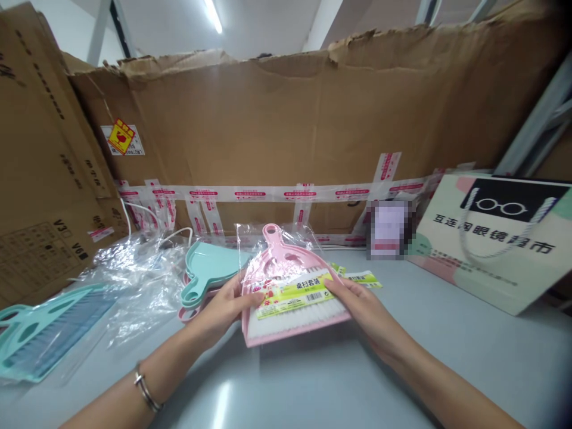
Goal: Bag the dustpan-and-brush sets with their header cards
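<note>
Holding 1 dustpan pkg (pixel 290 289), 2 hands (pixel 226 304) (pixel 360 301)

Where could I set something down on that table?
The glossy grey table shows bare room this side of the wrapped pink plastic dustpan set, and between the right hand and the cream paper bag. Its left side is crowded with teal plastic dustpans and crumpled clear plastic wrap.

grey tabletop (pixel 304 387) | taped cardboard (pixel 290 131) behind | lit ceiling tube (pixel 213 15) | metal post (pixel 534 128) right
</note>
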`<state>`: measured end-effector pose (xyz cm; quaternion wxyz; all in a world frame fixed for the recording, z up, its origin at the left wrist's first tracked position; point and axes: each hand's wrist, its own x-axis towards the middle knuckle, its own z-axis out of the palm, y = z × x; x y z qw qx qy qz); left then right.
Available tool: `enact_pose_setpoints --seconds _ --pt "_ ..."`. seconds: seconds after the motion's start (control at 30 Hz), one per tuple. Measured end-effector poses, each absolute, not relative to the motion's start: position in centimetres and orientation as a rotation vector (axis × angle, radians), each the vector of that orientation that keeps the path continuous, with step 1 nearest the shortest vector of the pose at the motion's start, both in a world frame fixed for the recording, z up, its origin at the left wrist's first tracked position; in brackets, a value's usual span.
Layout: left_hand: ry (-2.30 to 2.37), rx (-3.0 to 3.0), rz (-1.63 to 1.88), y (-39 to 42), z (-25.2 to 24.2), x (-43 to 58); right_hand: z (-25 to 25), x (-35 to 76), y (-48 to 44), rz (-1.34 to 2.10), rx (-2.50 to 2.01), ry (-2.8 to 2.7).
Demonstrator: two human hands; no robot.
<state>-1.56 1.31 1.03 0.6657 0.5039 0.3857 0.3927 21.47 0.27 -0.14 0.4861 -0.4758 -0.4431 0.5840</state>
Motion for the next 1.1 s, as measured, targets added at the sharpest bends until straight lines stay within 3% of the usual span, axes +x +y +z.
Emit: enact_pose_setpoints --seconds 0.63,0.83,1.1 --pt "0.930 0.948 1.019 1.6 1.6 -1.4 0.8 21.6 -0.3 1.366 -1.067 -1.275" --pt "1.003 0.940 1.019 1.5 1.6 -1.4 1.1 21.6 -0.4 1.519 -0.951 -1.334" --pt "1.077 0.896 1.070 1.3 1.5 -0.8 -0.9 21.2 0.2 1.494 -1.071 -1.063"
